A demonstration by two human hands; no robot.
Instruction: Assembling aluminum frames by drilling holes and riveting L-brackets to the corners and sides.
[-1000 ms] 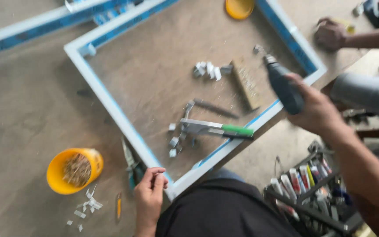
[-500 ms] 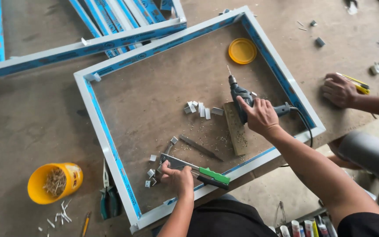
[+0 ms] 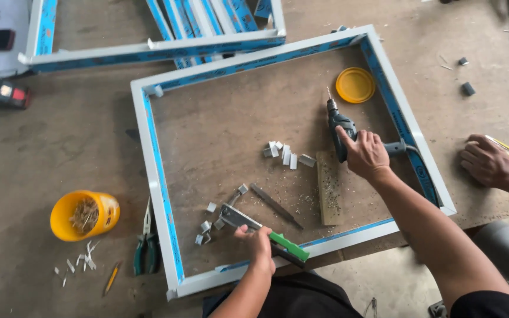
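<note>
Both hands busy inside the white-and-blue frame (image 3: 154, 194)
Right hand (image 3: 365, 154) grips the drill (image 3: 340, 126) near the frame's right rail; left hand (image 3: 258, 242) clasps the green-handled tool (image 3: 266, 232) by its near rail

frame (image 3: 148, 153): glossy white metal, blue film | drill (image 3: 341, 132): matt dark plastic | tabletop (image 3: 60, 153): rough (dusty) board

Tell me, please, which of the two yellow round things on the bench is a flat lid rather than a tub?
The yellow lid inside the white frame, just beyond the drill; the yellow tub stands outside the frame and holds screws.
</note>
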